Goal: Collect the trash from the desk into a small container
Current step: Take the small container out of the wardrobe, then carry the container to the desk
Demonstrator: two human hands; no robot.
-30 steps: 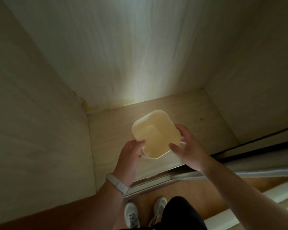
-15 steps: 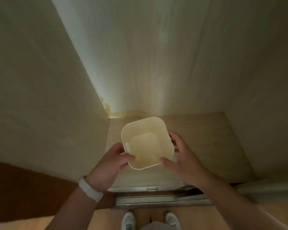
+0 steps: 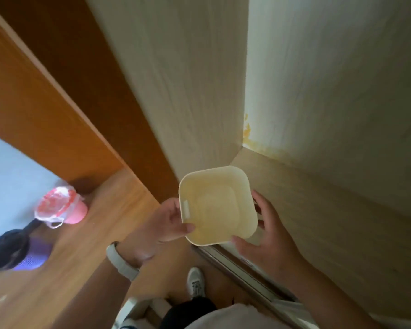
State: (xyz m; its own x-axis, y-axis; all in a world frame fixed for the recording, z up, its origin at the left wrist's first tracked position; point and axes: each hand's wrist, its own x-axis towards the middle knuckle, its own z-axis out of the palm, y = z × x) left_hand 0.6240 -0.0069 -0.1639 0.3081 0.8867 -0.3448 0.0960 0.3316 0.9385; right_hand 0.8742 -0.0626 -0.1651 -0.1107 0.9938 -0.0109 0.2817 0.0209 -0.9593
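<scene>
Two hands on tub [image 3: 217, 205]: left hand [image 3: 163, 224] gripped near wall, right hand [image 3: 265, 230] cupped far side. Tub, empty, lifted clear of cupboard floor [image 3: 318, 210]; view swung left toward bin [image 3: 64, 207]. Fetching done; collecting pending.

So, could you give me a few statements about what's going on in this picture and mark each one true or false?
1. Both hands hold the cream container. True: the left hand grips its left edge, the right hand its right side.
2. The container is full of trash. False: it looks empty inside.
3. A white band sits on the left wrist. True.
4. The pink bin on the floor has no liner. False: a plastic bag lines it.
5. The container rests on the cupboard floor. False: it is held up in the air, in front of the opening.
</scene>
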